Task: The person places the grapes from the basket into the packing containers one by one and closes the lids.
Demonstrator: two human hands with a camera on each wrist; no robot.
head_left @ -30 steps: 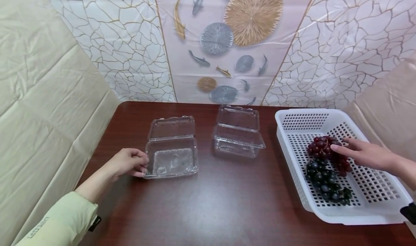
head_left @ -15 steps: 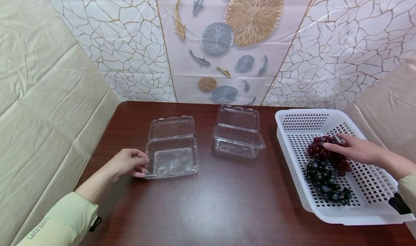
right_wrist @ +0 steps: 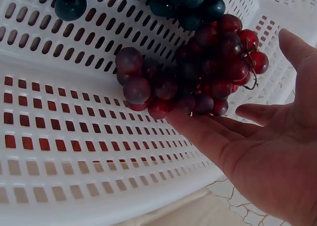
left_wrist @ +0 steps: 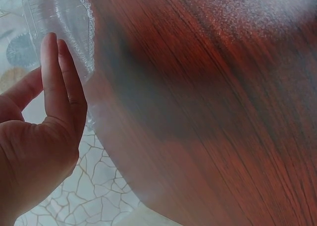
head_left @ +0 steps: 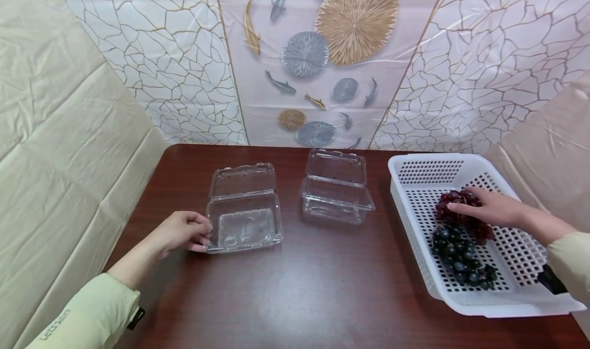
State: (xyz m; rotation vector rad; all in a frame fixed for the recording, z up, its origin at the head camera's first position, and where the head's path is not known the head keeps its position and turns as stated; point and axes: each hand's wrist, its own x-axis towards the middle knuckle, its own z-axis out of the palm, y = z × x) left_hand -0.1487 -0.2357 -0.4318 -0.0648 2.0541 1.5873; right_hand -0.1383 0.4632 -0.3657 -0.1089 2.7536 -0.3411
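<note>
My left hand point(head_left: 184, 231) is at the near left corner of a clear clamshell container point(head_left: 246, 223) whose lid stands raised. In the left wrist view its fingers point(left_wrist: 52, 80) are mostly straight against the container's side point(left_wrist: 62, 18). My right hand point(head_left: 495, 208) reaches over a bunch of red grapes point(head_left: 454, 203) in a white perforated basket point(head_left: 417, 246). Its fingers point(right_wrist: 208, 137) stretch along the edge of the red grapes point(right_wrist: 213, 62), touching them, and the thumb is spread apart. Beside that bunch, nearer the front, lies a bunch of dark grapes point(head_left: 458, 257).
A second clear clamshell container point(head_left: 336, 205), lid raised, stands near the back middle of the dark red-brown table point(head_left: 295, 298). Patterned sheeting point(head_left: 184, 72) hangs behind the table, with beige cloth point(head_left: 69, 185) on the left side.
My right hand has moved left and in over the red grapes, its fingers now lower around them. The left hand stays at the container's corner.
</note>
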